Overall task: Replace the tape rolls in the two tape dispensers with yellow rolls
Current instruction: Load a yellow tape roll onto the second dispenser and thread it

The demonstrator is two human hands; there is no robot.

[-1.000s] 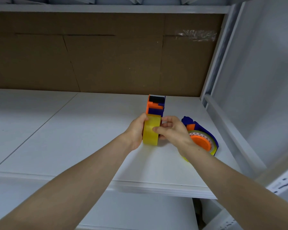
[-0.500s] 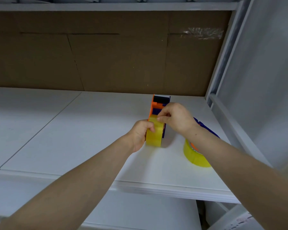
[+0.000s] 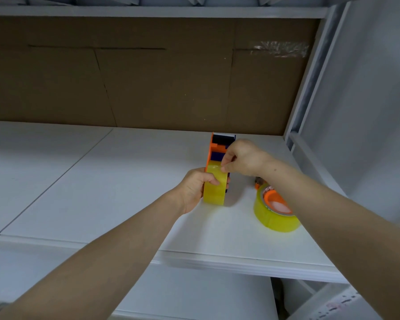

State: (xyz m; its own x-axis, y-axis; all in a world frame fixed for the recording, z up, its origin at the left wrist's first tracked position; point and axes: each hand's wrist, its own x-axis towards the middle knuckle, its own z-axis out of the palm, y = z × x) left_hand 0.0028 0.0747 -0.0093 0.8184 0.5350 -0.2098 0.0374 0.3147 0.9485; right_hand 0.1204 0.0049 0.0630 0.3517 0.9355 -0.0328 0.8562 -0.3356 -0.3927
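Observation:
An orange and blue tape dispenser point(image 3: 219, 146) stands upright on the white shelf point(image 3: 116, 192), with a yellow tape roll point(image 3: 214, 192) mounted in it. My left hand point(image 3: 194, 188) grips the roll and dispenser from the left side. My right hand point(image 3: 240, 158) pinches the loose end of the yellow tape at the top of the roll. A second dispenser point(image 3: 275, 202) lies flat to the right, carrying a yellow roll point(image 3: 275, 220) around its orange hub; my right forearm hides much of it.
A brown cardboard panel point(image 3: 148, 77) backs the shelf. A white upright post and side wall point(image 3: 356, 112) close off the right. The shelf's front edge point(image 3: 217, 259) runs below my arms, with a lower shelf point(image 3: 194, 296) beneath it.
My right hand has stayed at the top of the roll, fingers now pinching the tape end. The view has shifted slightly, revealing more of the flat dispenser's orange hub.

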